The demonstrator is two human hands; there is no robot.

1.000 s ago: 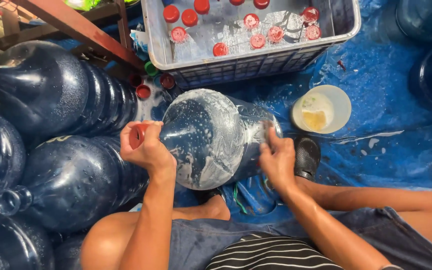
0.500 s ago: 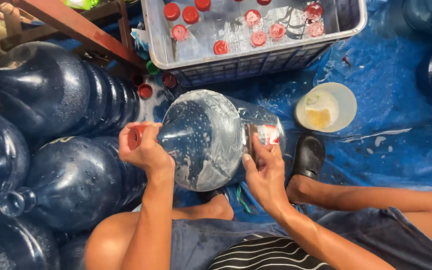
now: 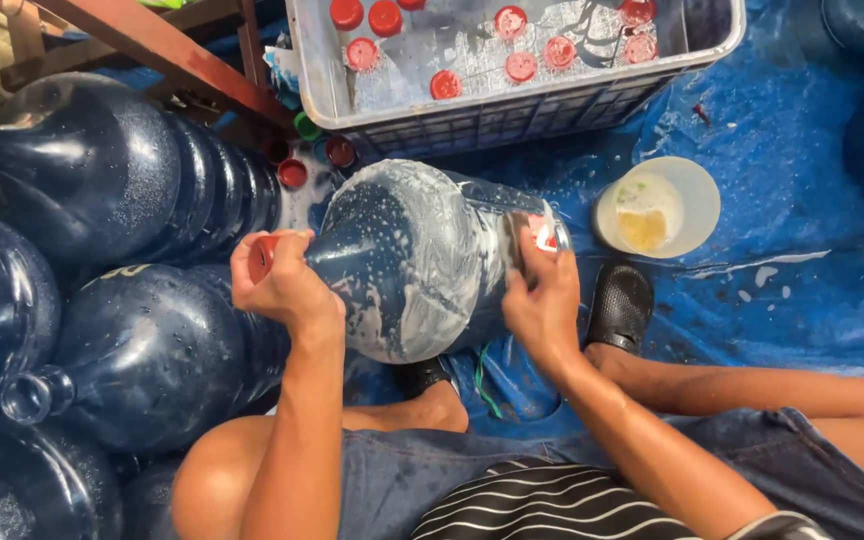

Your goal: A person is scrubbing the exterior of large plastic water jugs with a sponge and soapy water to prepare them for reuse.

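soapy jug (image 3: 407,260) neck inside left fingers (image 3: 277,290) (lying sideways)

A grey plastic crate (image 3: 512,105) sits at twelve o'clock, holding red caps (image 3: 444,84) on its wet floor. At two o'clock a pale round bowl (image 3: 697,195) with yellowish liquid rests on the blue tarp (image 3: 792,290). Dark blue water jugs (image 3: 102,170) lie stacked from nine to seven o'clock. A reddish wooden beam (image 3: 167,50) slants at eleven. A black shoe (image 3: 620,305) lies just below the bowl.
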